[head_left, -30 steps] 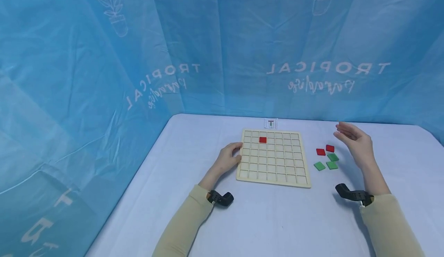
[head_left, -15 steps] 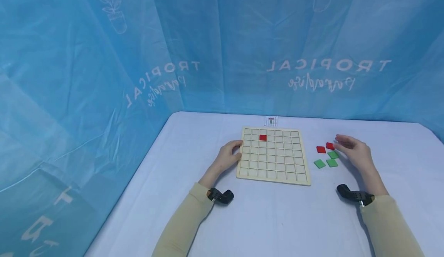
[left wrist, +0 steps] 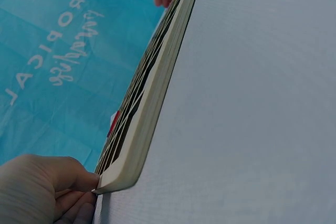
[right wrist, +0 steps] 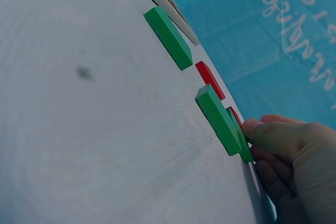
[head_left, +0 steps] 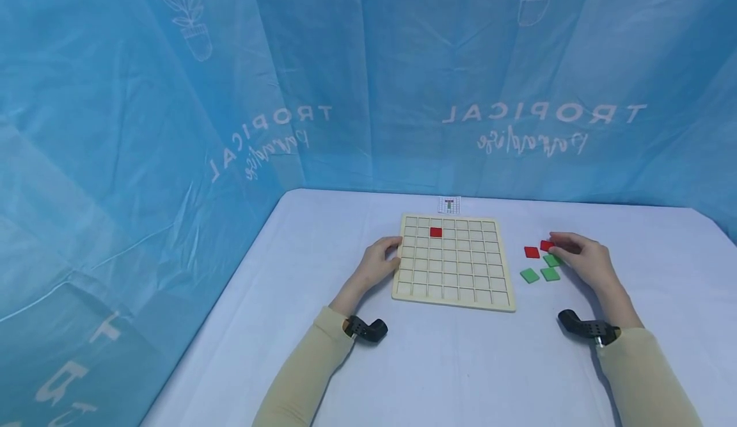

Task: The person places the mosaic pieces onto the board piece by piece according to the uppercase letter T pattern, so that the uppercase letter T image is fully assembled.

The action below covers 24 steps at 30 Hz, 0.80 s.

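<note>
My left hand [head_left: 376,264] holds the left edge of a pale wooden grid board [head_left: 465,264], thumb and fingers at its rim. One red square tile [head_left: 435,232] sits in a cell near the board's top. To the board's right, my right hand [head_left: 588,263] has its thumb and index finger around a red tile [head_left: 546,246] on the table, partly hidden by the fingers. Beside it lie another red tile [head_left: 532,252] and three green tiles, one [head_left: 552,260] right under the thumb. In the right wrist view the thumb [right wrist: 273,136] meets the red tile's edge.
A small printed card [head_left: 449,205] with a red and green pattern on a grid lies behind the board. White cloth [head_left: 449,363] covers the table. Blue curtains [head_left: 403,94] hang at the back and left.
My right hand has come down and slightly left, from above the tiles to the farther red tile, its fingers closing around it. My left hand and the board have stayed put.
</note>
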Each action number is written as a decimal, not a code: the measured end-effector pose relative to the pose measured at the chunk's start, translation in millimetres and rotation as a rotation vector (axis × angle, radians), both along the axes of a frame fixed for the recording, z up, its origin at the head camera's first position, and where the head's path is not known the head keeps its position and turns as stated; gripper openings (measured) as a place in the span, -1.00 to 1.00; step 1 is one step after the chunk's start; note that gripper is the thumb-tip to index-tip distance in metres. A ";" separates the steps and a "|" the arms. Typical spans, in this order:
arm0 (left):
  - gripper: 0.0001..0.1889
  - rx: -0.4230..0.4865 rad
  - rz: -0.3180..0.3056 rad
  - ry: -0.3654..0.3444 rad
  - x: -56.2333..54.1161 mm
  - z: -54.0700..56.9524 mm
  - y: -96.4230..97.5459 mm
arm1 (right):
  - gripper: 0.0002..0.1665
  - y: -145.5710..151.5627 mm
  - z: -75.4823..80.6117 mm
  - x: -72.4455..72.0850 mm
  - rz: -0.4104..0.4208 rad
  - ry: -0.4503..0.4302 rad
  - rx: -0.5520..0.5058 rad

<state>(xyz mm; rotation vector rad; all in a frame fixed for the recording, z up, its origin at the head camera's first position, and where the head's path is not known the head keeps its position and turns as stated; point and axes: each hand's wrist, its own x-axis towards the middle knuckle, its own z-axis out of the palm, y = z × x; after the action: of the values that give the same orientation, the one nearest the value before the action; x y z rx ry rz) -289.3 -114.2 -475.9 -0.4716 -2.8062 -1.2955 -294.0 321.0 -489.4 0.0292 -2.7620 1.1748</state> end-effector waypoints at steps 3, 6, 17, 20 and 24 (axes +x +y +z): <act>-0.49 0.001 0.002 0.002 0.3 -0.1 0.1 | -0.43 0.9 0.4 0.2 -0.007 0.004 -0.003; -0.50 0.001 0.005 -0.002 0.2 -0.4 0.3 | -0.44 1.2 1.8 1.1 0.002 0.001 -0.005; -0.50 0.002 0.008 0.006 0.8 -0.6 -0.6 | -0.36 0.7 -1.1 0.8 0.039 -0.031 0.014; -0.50 0.003 0.007 0.003 1.4 0.5 0.0 | -0.37 1.4 -0.1 0.9 0.044 -0.037 0.013; -0.50 0.006 0.007 -0.002 1.6 1.4 0.4 | -0.44 2.8 3.0 1.7 0.065 -0.046 0.001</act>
<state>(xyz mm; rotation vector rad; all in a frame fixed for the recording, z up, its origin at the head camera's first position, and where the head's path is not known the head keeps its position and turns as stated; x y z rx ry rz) -287.7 -113.7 -474.5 -0.4600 -2.8021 -1.3030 -292.3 323.8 -486.5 0.0937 -2.8213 1.2039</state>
